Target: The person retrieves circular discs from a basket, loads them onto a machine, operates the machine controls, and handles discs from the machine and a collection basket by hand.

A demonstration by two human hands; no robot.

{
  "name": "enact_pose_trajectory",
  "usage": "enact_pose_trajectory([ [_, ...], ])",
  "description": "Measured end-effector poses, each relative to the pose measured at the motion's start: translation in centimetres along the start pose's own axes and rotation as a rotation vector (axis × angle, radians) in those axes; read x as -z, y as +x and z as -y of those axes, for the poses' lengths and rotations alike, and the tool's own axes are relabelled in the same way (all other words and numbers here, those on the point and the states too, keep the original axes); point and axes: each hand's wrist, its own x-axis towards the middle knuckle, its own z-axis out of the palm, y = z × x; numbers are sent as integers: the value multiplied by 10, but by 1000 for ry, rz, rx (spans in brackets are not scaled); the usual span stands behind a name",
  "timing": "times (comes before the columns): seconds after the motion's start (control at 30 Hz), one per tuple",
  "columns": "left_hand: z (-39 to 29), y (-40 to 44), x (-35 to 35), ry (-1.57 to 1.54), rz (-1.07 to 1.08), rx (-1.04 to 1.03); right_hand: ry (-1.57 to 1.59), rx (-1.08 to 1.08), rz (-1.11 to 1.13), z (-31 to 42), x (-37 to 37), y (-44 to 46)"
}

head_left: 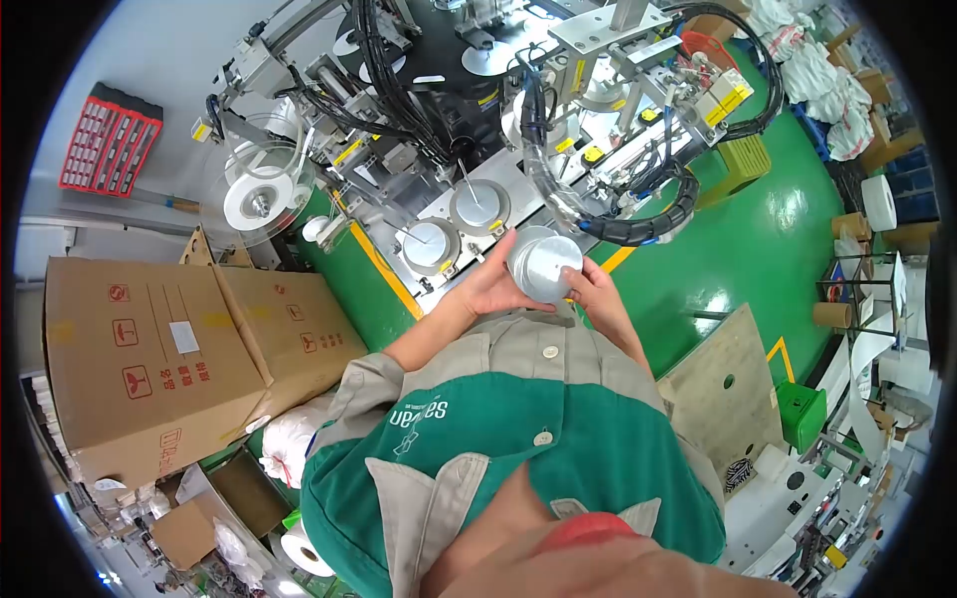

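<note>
Both hands hold a stack of round silvery discs (549,267) in front of my chest, at the machine's near edge. My left hand (490,283) cups the stack from the left and below, its fingers wrapped against the side. On the right, my right hand (595,291) grips the near right rim, with the thumb on the top face. Beyond the stack, two more round metal plates, one (478,203) and another nearer (426,244), sit on the machine's silver base, each with a thin rod over it.
The machine (598,60) with thick black cables (638,231) spans the far side. Large cardboard boxes (150,359) stand at the left, near a clear reel (257,202). A wooden board (723,394) and a green bin (800,414) are at the right.
</note>
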Motion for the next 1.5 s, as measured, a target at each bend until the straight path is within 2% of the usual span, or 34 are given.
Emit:
enact_pose_trajectory([
  [0.07,-2,-6,10,81,0,-7,-74,41,-17,-8,1,3],
  [0.27,7,-10,24,196,-198,-120,-314,138,-91,-25,2,5],
  [0.33,11,-8,25,317,-269,-208,-303,137,-120,-13,-5,-2],
  [0.43,14,-8,25,354,-329,-257,-287,157,-148,-18,-2,-2],
  [0.47,14,-8,23,279,-311,-245,-283,168,-154,-21,1,-1],
  [0.57,12,-11,17,103,-236,-217,-157,133,-242,-25,5,-1],
  [0.67,13,-13,11,124,-289,-240,11,156,-228,-35,15,6],
  [0.77,16,-9,22,245,-327,-244,-35,74,-209,-25,7,0],
  [0.87,15,-11,25,259,-336,-259,165,96,-159,-37,17,6],
  [1.07,17,-12,35,312,-334,-181,347,61,-149,-34,13,4],
  [1.17,20,-2,67,144,-351,-98,453,6,-131,-46,25,13],
  [1.27,29,8,91,179,-428,-92,381,-44,-140,-60,32,23],
  [1.3,32,8,85,179,-380,-113,351,-88,-153,-63,30,25],
  [1.4,34,16,103,144,-382,-145,332,-3,-196,-70,35,35],
  [1.43,35,19,111,208,-470,-164,321,46,-259,-63,34,31],
  [1.5,34,26,143,617,-713,-103,365,124,-284,-52,34,29],
])
